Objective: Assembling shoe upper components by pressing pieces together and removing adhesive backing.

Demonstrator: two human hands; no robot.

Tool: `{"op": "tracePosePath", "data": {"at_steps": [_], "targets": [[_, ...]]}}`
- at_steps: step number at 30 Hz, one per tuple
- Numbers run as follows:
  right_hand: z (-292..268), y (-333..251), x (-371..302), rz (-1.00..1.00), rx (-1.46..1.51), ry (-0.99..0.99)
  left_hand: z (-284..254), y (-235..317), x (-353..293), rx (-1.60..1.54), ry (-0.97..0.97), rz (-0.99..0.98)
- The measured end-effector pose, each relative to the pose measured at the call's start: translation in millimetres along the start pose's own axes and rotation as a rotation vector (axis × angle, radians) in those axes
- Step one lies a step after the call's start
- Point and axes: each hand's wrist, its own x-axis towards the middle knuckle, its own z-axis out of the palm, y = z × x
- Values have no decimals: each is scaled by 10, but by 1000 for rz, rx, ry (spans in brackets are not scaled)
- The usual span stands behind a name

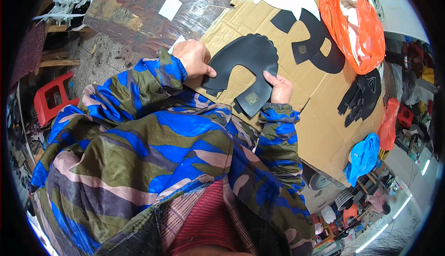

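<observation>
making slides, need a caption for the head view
Left hand and right hand holding a curved black piece over cardboard.

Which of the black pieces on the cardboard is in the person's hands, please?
The scalloped-edged piece in the middle: left hand on one side, right hand on the other. The other black pieces lie farther right, untouched.

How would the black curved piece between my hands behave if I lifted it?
The black curved piece would probably flex, since it looks like thin sheet material. It may be light for its size, given its wide notch. It's unlikely to roll, being broad and flattish.
</observation>
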Motion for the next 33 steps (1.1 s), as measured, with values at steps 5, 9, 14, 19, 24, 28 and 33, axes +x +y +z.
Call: {"op": "tracePosePath", "data": {"at_steps": [5, 9, 14, 19, 24, 28, 33], "targets": [[-62, 35, 419, -46, -252, -76, -42, 208, 191, -253, 376, 403], [93, -160, 396, 39, -344, -173, 84, 209, 558, -410, -41, 822], [-39, -144, -30, 230, -321, -220, 181, 217, 548, 26, -134, 843], [-69, 34, -398, 336, -179, -254, 236, 246, 528, 246, -78, 858], [-39, 189, -469, 346, -153, -222, 241, 265, 500, 308, -49, 858], [12, 173, -487, 331, -224, -171, 234, 287, 482, 334, -58, 854], [-20, 154, -474, 322, -231, -158, 188, 316, 470, 327, -71, 867]]}}
